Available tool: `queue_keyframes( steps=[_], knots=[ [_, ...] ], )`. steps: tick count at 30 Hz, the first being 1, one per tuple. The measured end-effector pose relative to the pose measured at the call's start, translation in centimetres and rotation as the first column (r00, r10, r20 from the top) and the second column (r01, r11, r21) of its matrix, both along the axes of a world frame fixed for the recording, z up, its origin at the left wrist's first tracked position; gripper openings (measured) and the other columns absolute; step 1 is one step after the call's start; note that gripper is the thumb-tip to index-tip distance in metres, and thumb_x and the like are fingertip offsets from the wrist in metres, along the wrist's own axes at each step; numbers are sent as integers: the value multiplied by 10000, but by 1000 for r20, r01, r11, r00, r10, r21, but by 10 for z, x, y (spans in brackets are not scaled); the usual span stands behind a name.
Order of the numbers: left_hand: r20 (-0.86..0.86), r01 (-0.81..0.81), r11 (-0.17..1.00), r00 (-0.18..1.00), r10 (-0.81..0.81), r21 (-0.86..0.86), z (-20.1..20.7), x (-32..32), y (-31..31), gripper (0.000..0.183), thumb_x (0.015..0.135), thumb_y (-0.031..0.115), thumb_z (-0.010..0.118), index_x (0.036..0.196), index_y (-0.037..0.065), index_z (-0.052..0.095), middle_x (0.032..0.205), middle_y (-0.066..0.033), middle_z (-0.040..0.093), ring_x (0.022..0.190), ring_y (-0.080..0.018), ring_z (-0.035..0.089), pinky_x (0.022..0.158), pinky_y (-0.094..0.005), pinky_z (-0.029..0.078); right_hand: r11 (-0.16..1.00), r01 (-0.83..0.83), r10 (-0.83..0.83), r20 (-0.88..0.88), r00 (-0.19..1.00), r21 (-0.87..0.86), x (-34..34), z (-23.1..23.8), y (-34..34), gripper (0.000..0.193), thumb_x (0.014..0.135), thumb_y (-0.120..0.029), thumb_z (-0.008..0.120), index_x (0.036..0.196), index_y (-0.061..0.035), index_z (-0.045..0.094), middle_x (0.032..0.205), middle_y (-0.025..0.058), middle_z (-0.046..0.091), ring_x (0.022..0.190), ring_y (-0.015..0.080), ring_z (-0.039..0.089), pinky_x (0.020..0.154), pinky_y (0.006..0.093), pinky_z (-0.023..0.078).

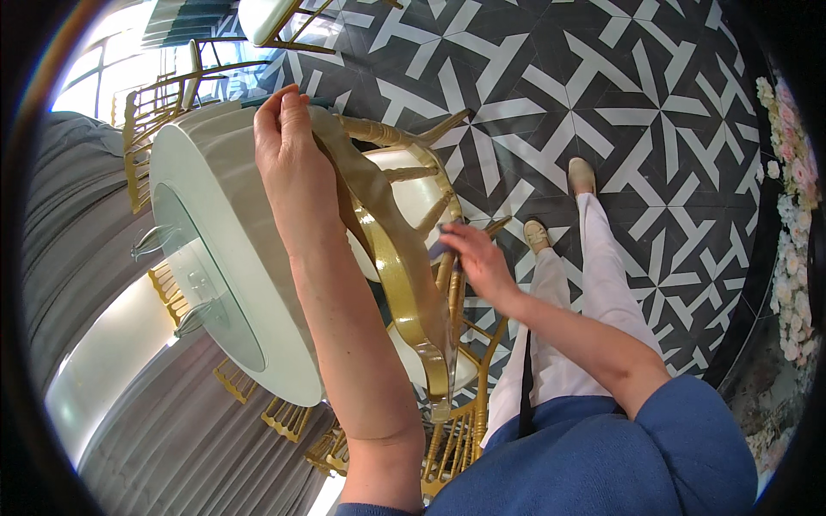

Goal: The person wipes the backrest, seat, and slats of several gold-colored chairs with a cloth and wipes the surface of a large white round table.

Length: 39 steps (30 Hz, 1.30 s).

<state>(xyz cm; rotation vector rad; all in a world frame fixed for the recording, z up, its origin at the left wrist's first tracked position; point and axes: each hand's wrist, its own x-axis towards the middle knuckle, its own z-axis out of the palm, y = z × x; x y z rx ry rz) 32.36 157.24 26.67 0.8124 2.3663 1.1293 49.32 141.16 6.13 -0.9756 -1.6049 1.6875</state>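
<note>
Gripping a purple cloth (438, 247), the right hand (479, 261) is reaching to a gold chair (385, 258); the left hand (297, 168) is curling beside it, its hold unclear.

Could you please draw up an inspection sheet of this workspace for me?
Surface: round white table with a round clear-glass turntable.
Job's things: glossy gold chair with a curved back rail; small purple-blue cloth beside it, contact unclear.
Clutter: two shiny, clear pieces on the turntable, kind unclear.
Hands: left hand at the chair's upper end, grip hidden; right hand holds the cloth.
Cables: nothing certain; thin black strap or cord hangs by the trousers.
Surroundings: grey curtains, black-and-white patterned floor, pink and white flowers.
</note>
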Motion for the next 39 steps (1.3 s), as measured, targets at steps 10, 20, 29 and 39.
queue_keyframes(
  steps=[10, 20, 29, 39],
  knots=[
    [73, -24, 1000, 997, 24, 3, 2, 0, -1, 356, 1024, 342, 506, 1240, 79, 610, 1144, -30, 633, 1014, -149, 577, 896, -291, 457, 994, 0, 9, -81, 997, 111, 14, 46, 3, 463, 844, 98, 525, 1275, -49, 615, 1399, 149, 539, 1322, 343, 471, 1116, 452, 376],
    [38, 7, 1000, 999, -7, -10, -2, -2, 6, 390, 1009, 373, 512, 1237, 69, 601, 1136, -41, 650, 1013, -172, 590, 904, -316, 462, 687, 163, -241, -10, 970, -708, -16, -89, -49, 417, 840, 44, 535, 1241, -36, 616, 1264, 167, 594, 1159, 356, 564, 978, 422, 480],
    [85, -7, 999, 996, 4, 37, 0, -5, 0, 377, 1011, 373, 539, 1212, 59, 595, 1066, -39, 625, 952, -153, 583, 840, -296, 483, 995, -98, 97, -78, 992, -8, 55, 108, -62, 482, 810, 84, 601, 1271, -53, 576, 1326, 160, 524, 1185, 372, 509, 1053, 437, 382],
    [-12, 19, 1000, 1000, -19, -2, -8, -21, 1, 425, 1002, 396, 516, 1243, 56, 601, 1179, -71, 648, 1082, -195, 577, 970, -320, 427, 977, 2, 31, 154, 988, -213, 56, -29, -112, 483, 825, 49, 570, 1306, 10, 545, 1335, 193, 522, 1230, 370, 510, 1052, 389, 426]
  ],
)
